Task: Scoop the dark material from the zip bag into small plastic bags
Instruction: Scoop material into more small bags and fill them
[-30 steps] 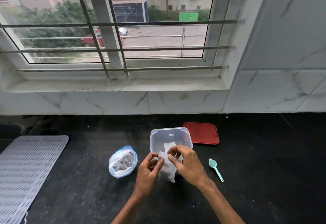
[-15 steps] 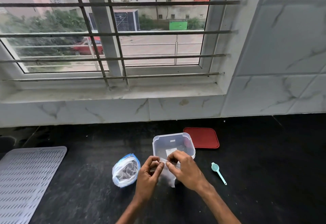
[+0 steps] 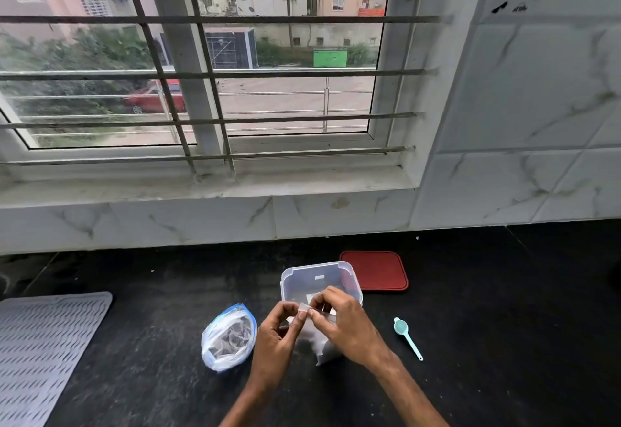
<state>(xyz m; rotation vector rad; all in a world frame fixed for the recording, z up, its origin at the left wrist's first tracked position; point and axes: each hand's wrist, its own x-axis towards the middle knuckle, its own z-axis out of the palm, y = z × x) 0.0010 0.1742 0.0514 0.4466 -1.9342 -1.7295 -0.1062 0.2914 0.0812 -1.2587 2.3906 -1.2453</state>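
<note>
Clear small bag (image 3: 321,352) | left hand (image 3: 274,336), right hand (image 3: 346,322) pinch its top

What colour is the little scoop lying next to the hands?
The scoop is light teal, a pale blue-green. It shows clearly in the head view, lying on the black counter.

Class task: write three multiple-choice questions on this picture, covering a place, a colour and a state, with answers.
1. Where is the small teal plastic scoop? A on the sill B on the black counter, right of the right hand C in a bowl
2. Colour of the flat square plastic lid? A red B blue C white
3. Who holds the small clear plastic bag? A nobody B one hand C both hands
B, it lies beside that hand; A, plainly red; C, left hand and right hand pinch it.
</note>
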